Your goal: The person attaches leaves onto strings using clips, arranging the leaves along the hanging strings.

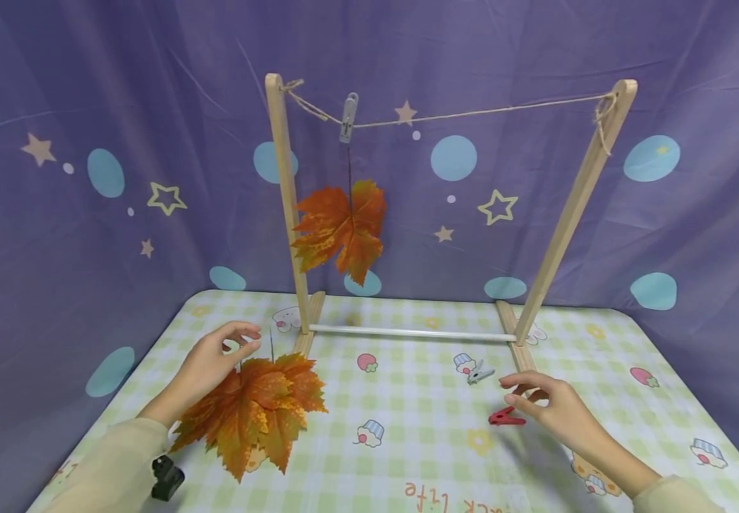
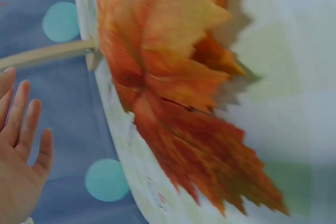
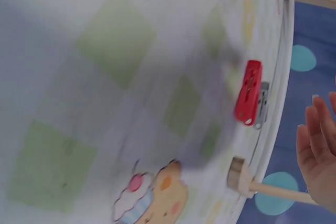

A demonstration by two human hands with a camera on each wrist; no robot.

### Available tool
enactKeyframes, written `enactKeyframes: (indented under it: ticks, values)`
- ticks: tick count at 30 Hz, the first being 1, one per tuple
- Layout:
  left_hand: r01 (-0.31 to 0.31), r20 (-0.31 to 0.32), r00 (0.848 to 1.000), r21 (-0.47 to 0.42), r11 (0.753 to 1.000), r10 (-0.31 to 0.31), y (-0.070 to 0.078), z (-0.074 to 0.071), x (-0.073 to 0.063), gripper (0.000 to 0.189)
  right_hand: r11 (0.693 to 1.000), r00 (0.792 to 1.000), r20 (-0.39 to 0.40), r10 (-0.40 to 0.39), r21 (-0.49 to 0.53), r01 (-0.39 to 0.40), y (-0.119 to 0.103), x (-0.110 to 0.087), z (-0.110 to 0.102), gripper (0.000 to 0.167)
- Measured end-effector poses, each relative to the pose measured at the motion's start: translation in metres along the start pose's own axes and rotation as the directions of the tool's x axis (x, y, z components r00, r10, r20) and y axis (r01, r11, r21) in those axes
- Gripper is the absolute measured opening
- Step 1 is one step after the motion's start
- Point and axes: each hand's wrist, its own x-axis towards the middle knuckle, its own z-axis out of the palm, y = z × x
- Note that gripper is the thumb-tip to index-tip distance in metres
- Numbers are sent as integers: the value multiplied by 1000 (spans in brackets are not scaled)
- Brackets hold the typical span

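Note:
My left hand [image 1: 215, 356] hovers at the orange maple leaves [image 1: 254, 413] lying overlapped on the table's left side; thumb and fingers are apart with nothing between them. In the left wrist view the leaves [image 2: 173, 93] fill the middle, the fingers off to one side. My right hand [image 1: 555, 406], fingers loosely bent and holding nothing, is just above and right of a red clothespin [image 1: 506, 417]. Beyond that lies a grey clothespin [image 1: 481, 372]. Another grey clothespin [image 1: 348, 118] clips a hanging maple leaf [image 1: 343, 228] by its stem to a string [image 1: 459, 115].
The string is tied between two wooden posts [image 1: 564, 214] of a stand, joined low down by a white rod [image 1: 407, 332]. A small black object [image 1: 167, 477] sits by the left sleeve. A checked cloth [image 1: 420, 420] covers the table; a purple curtain [image 1: 215, 107] hangs behind.

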Motion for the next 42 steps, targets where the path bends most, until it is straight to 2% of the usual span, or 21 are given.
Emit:
enactKeyframes:
  ticks: [6,14,22,27,33,38,42]
  values:
    - [54,42,997,79,995,-57,-22,1,-1,32,1000,998,53,19,-17,-18,13,0,0,23]
    - [73,49,996,109,991,-79,-47,-2,1,31,998,992,126,12,-62,-4,31,1,-5,25]
    - [127,97,986,115,985,-138,-59,1,7,35,994,986,164,-11,-108,29,45,2,-8,24]
    - [180,132,972,121,976,-196,-65,3,11,40,995,981,194,-25,-87,43,50,1,-9,32]
    - [250,142,954,112,962,-264,-71,5,15,45,996,973,224,-46,-62,61,54,2,-9,38]
    - [254,161,950,106,961,-269,-74,7,17,48,994,965,248,-89,-39,102,56,3,-9,40]
    - [245,172,948,135,960,-266,-73,9,20,54,993,959,268,-90,-46,106,56,3,-8,41]
